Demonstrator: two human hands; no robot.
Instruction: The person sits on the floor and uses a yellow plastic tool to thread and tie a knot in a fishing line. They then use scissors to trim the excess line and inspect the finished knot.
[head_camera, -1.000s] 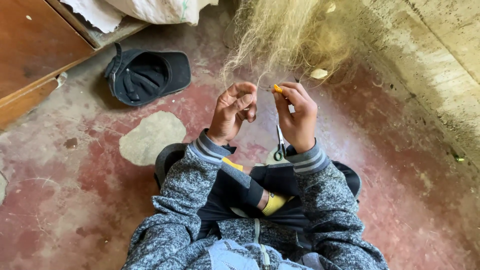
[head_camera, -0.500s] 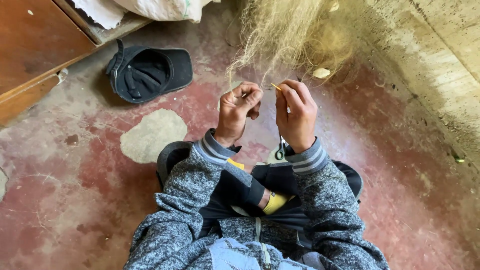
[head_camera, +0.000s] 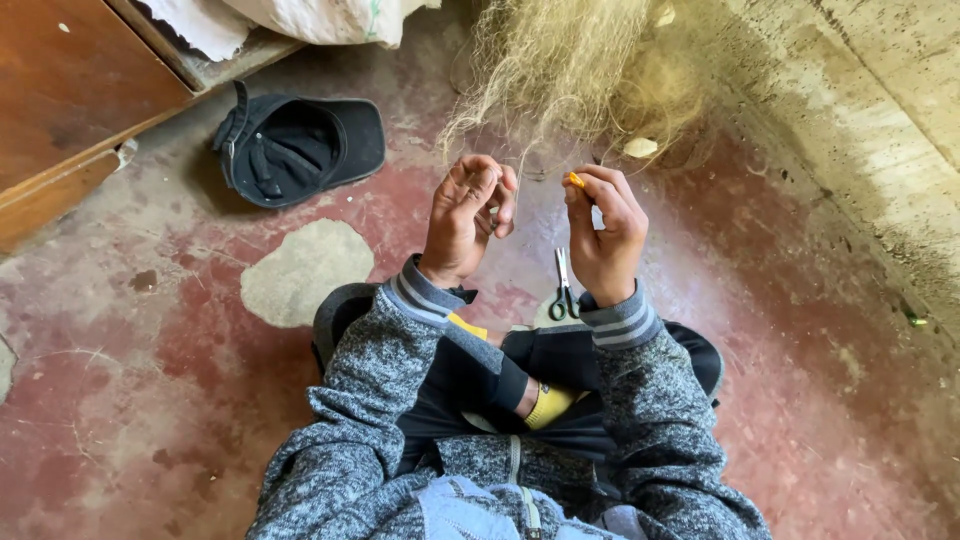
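Note:
I sit cross-legged on a worn red floor. My left hand (head_camera: 468, 215) is raised with its fingers curled around thin pale strands of a fishing net (head_camera: 570, 65) that is heaped ahead of me. My right hand (head_camera: 605, 235) pinches a small orange tool (head_camera: 574, 181) at its fingertips, close to the same strands. A small pair of scissors (head_camera: 563, 287) lies on the floor just beyond my legs, under my hands.
A dark cap (head_camera: 295, 148) lies upside down on the floor at the left. A wooden cabinet (head_camera: 70, 110) stands at the far left. A concrete wall (head_camera: 860, 140) runs along the right. A bare grey patch (head_camera: 305, 270) marks the floor.
Both hands stay raised at the net; the left hand's fingers have shifted slightly on the strands. The view has moved a little.

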